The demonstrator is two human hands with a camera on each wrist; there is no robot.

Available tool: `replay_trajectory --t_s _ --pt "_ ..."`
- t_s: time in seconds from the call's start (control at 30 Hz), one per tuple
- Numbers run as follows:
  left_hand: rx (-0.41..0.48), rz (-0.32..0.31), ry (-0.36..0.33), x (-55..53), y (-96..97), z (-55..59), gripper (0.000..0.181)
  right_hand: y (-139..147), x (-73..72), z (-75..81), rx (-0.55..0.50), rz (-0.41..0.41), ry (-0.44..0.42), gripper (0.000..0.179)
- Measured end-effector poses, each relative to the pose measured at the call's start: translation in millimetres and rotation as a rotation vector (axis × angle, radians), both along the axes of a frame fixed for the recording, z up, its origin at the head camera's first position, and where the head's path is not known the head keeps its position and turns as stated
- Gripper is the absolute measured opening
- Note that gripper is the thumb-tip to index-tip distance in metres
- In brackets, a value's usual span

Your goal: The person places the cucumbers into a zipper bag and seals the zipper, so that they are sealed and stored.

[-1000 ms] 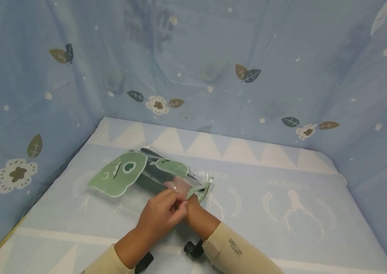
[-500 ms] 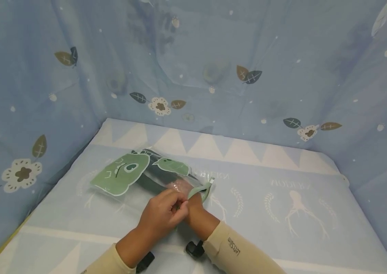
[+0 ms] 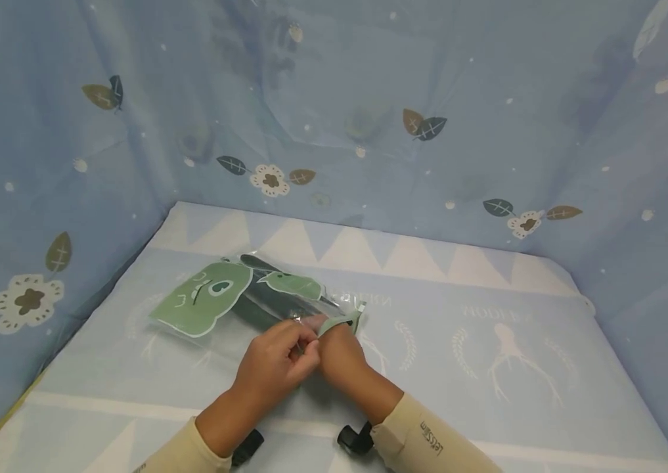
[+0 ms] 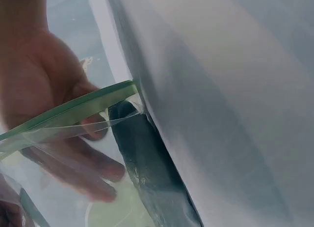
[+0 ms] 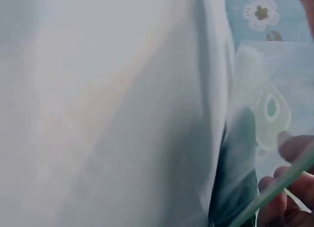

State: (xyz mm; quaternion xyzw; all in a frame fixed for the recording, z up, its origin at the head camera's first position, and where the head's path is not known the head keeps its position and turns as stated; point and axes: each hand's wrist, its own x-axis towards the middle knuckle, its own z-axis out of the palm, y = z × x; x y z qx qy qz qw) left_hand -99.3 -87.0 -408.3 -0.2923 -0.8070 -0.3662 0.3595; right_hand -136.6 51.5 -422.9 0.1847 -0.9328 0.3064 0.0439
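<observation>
A clear plastic zip bag with a green monster face printed on it lies on the table, its mouth towards me. My left hand pinches the edge of that mouth. Through the opening reaches my right hand, its fingertips inside the bag. In the left wrist view its fingers show behind the clear film, loosely extended with nothing visible between them. A dark green long item lies in the bag beside them; its kind is unclear. The green zip strip crosses in front of the hand.
A pale blue and white patterned cloth covers the table. Blue printed curtains stand around the back and sides. Black camera mounts sit under both wrists, close to the cloth.
My right hand has drawn back a little towards me, and more of it shows outside the bag's mouth. The left hand keeps its pinch on the edge.
</observation>
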Motion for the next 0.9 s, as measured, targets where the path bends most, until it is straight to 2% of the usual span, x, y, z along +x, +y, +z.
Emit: replay_trajectory --t_s 0.03,0.13,0.23,0.4,0.5,0.7,0.8,0.9 --pt "-0.001 -0.001 -0.008 0.0 -0.1 0.2 0.010 3 2.0 2.4 -0.060 0.020 -0.034 0.005" --pt "0.003 -0.007 -0.009 -0.4 -0.1 0.2 0.011 13 8.0 4.4 -0.240 -0.008 -0.197 0.016" --pt "0.010 -0.009 0.003 -0.5 0.4 0.3 0.013 25 13.8 3.8 -0.348 -0.031 -0.323 0.027" --pt "0.018 -0.006 0.010 -0.9 1.5 1.2 0.014 47 22.6 6.3 -0.500 -0.044 -0.422 0.032" --pt "0.010 0.002 0.004 -0.7 0.2 1.8 0.014 60 23.5 7.8 -0.595 -0.119 -0.454 0.034" --pt "0.007 -0.002 0.017 -1.9 -0.3 0.9 0.012 85 9.6 4.5 -0.774 -0.378 -0.577 0.035" --pt "0.010 0.003 0.036 -1.4 -0.6 -0.9 0.012 94 1.1 3.1 -0.859 -0.440 -0.671 0.045" --pt "0.006 0.011 0.033 0.7 -1.2 -3.0 0.012 101 -4.7 0.8 -0.921 -0.460 -0.746 0.053"
